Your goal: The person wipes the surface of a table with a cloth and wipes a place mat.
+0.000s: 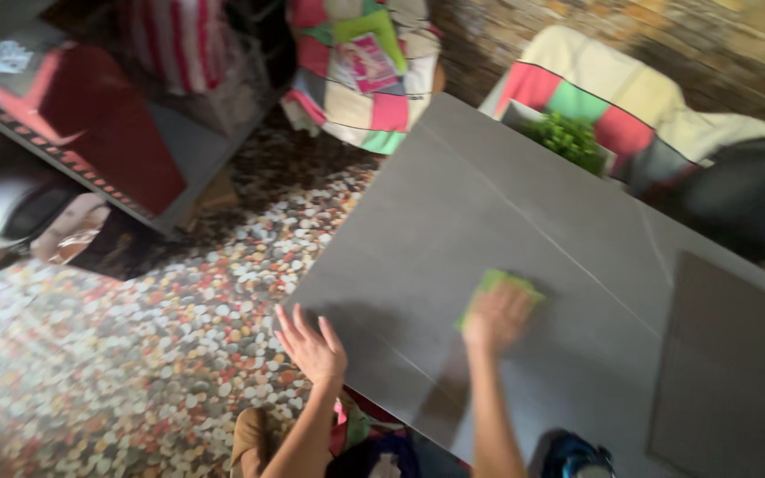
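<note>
Grey table [506, 221]: green cloth [499, 285], potted green plant [568, 140], dark grey mat [728, 372] lying on top.

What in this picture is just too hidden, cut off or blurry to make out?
All in the head view:
- Green cloth or sponge on the grey tabletop: mostly covered by the right hand; which one it is cannot be told.
- Left hand at the table's edge: motion blur hides whether it touches.
- Blue object: cut off by the bottom edge.
- Green leafy plant: blurred.
- White rounded object at far left: unclear.
</note>
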